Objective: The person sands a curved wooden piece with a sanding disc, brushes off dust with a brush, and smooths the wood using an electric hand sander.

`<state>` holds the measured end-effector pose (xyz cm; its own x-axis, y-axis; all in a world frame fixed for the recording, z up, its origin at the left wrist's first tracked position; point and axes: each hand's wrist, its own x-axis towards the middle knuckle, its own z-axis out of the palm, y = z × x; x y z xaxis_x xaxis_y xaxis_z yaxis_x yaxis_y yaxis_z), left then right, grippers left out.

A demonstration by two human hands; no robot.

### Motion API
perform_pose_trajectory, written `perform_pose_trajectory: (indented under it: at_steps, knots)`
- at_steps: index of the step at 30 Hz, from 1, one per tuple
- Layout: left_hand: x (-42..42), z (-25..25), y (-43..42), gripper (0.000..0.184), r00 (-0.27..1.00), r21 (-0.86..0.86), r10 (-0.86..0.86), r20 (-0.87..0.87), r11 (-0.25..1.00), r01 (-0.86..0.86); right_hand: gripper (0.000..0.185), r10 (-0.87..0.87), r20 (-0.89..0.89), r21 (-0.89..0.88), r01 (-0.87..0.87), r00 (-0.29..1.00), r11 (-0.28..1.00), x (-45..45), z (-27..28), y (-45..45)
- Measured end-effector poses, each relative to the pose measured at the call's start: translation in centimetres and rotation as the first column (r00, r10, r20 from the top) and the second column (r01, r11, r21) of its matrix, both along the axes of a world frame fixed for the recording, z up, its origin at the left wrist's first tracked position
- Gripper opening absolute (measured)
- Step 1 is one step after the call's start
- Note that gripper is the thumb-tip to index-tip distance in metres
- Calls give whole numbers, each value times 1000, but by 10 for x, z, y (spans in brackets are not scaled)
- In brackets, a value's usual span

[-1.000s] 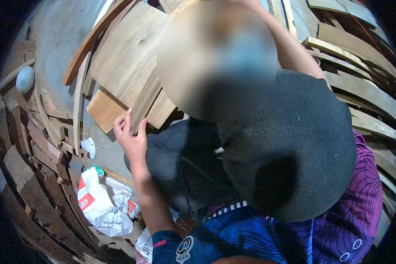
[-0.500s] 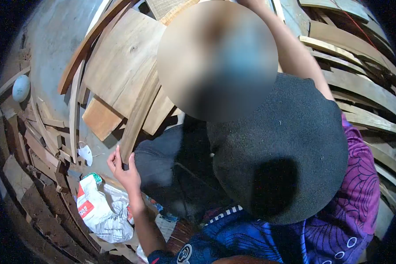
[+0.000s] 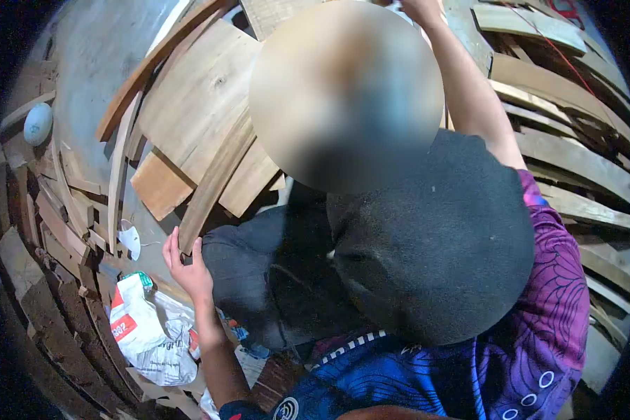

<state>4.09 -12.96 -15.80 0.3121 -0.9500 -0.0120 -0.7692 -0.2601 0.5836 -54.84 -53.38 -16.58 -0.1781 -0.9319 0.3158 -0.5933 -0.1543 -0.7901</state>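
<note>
A long, narrow wooden strip [image 3: 220, 178] slants up from near my lap and runs behind a blurred round patch. Its near end sits between the thumb and fingers of my left hand [image 3: 190, 274], which grips it at the sides. At the top edge is my right hand [image 3: 421, 10], partly cut off, its fingers curled; what it holds cannot be made out. Under the strip lie a wide wooden board [image 3: 196, 91] and a shorter plank [image 3: 252, 178]. An orange-brown wood block [image 3: 161, 185] is left of the strip.
A white and red printed sack [image 3: 154, 336] lies by my left forearm. Planks are stacked at the right [image 3: 574, 154] and lower left [image 3: 63, 308]. A pale blue oval object [image 3: 38, 124] sits far left, and a white mask-like piece [image 3: 129, 239] near the boards.
The view has shifted slightly. My left hand and the strip's near end appear a little further left and lower. My right hand shows more at the top edge, its forearm now more upright.
</note>
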Motion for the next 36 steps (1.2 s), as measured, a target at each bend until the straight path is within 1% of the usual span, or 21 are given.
perform_pose_trajectory:
  at_steps: [1,3,5,6,8,9,10,11,12,14,15,17,21,24,26,29,30,32,33,35,36]
  knots:
    - [-3,3,-2,51,1000,12,7,11,1000,-7,21,-33,-43,183,40,999,982,-6,26,6]
    - [-5,6,-1,51,999,10,26,-31,1000,-26,28,5,8,155,-6,1000,988,-9,12,1]
    - [-8,8,-3,51,996,11,50,-75,999,-49,36,170,-308,150,-129,936,980,49,31,43]
    - [-7,6,-4,51,995,8,62,-76,998,-61,38,190,-329,324,-78,925,943,73,31,63]
    - [-5,3,-3,50,999,-25,16,-44,1000,-17,42,503,40,335,-485,864,808,88,3,86]
    - [-4,2,-3,51,997,-13,25,-72,1000,-26,40,552,62,302,-543,832,784,90,-2,86]
    - [-5,3,-2,51,997,-10,16,-69,1000,-17,36,434,-223,261,-375,873,889,88,26,93]
    - [-5,4,-2,51,997,-1,15,-70,1000,-15,43,332,-198,395,-235,922,888,65,15,70]
    - [-6,6,-3,52,997,2,14,-71,1000,-14,42,167,-283,271,-88,944,959,38,-9,35]
    - [-6,7,-2,52,998,-6,22,-67,1000,-22,43,-75,-126,106,89,989,990,6,2,12]
    - [-7,6,-2,52,997,-16,44,-67,999,-45,47,-169,-366,80,212,915,974,-23,-7,-4]
    - [-4,3,-1,53,994,11,59,-96,998,-59,47,-318,-482,50,388,817,920,-18,-3,-7]
    - [-6,5,0,53,982,-38,66,-178,997,-74,24,32,-351,102,4,936,995,53,-17,66]
    - [-6,11,-3,54,971,84,138,-195,989,-123,21,290,-63,129,-280,955,951,94,24,105]
    - [-5,8,-2,53,980,51,94,-174,995,-87,20,170,-201,71,-158,965,985,77,31,84]
    - [-1,8,2,50,986,16,41,-164,999,-39,25,-165,-133,69,176,977,982,22,-3,21]
    - [1,5,5,48,986,0,33,-164,999,-33,21,-252,98,169,234,963,958,16,-6,9]
    - [4,2,8,35,992,-59,11,-125,998,-18,21,-53,-23,98,55,998,994,23,-4,7]
    - [11,-7,11,35,991,-62,21,-129,998,-30,22,57,71,217,-71,996,974,31,-9,7]
    - [27,-39,21,30,868,28,270,-417,958,-285,24,243,286,282,-324,927,903,76,27,34]
    - [27,-49,22,32,889,-88,266,-373,944,-319,27,293,62,172,-300,954,938,85,27,30]
